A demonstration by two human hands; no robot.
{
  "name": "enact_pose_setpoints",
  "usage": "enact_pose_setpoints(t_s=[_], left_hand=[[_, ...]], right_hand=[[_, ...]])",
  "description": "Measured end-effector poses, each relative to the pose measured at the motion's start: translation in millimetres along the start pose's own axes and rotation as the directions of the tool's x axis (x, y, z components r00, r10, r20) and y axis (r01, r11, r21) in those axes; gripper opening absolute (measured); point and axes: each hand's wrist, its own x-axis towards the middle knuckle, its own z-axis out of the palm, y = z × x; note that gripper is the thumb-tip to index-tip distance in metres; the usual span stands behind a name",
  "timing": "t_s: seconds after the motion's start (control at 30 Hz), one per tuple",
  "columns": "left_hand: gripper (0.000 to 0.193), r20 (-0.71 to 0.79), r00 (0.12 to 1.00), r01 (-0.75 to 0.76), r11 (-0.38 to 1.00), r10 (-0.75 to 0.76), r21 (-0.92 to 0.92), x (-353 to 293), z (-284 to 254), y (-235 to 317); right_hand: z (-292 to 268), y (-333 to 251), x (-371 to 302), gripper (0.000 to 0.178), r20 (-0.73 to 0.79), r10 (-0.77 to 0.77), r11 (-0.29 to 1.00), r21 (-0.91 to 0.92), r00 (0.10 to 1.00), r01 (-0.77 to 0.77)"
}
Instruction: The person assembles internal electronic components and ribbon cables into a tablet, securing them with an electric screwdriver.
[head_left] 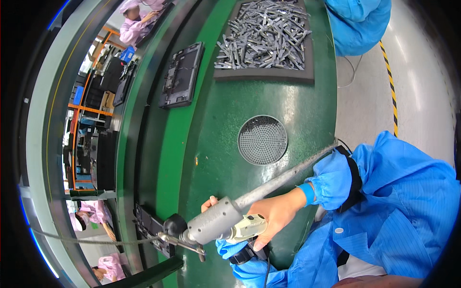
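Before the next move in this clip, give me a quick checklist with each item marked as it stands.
1. Right hand on the cream-coloured tool: ok, thumb wrapped over it.
2. Blue wristband on the right wrist: ok, worn.
3. Tool's working tip lined up: cannot tell, tip not discernible.
4. Round dish upright and apart from the metal rod: ok, small dark pieces inside.
5. Grey strips in neat order: not ok, jumbled on the dark tray.
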Motion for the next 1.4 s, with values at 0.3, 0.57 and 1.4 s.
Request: enact_pose_setpoints(t_s=[0.3, 0.57, 1.4], left_hand=[[0.016, -0.059, 0.980, -0.188, 0.980, 0.191, 0.058, 6, 2, 2], [0.009, -0.107, 0.993, 0.040, 0.996, -0.049, -0.080, -10, 9, 35], [0.020, -0.038, 0.923, -0.379, 0.923, 0.382, 0.066, 9, -2, -20]], right_hand=[[-2, -4, -8, 0.035, -0.653, -0.415, 0.907, -0.237, 0.634, 0.349], [-5, 9, -7, 0.028, -0.476, -0.543, 0.804, -0.534, 0.692, 0.263], [0, 18, 3, 0.041, -0.495, -0.488, 0.837, -0.499, 0.719, 0.225]])
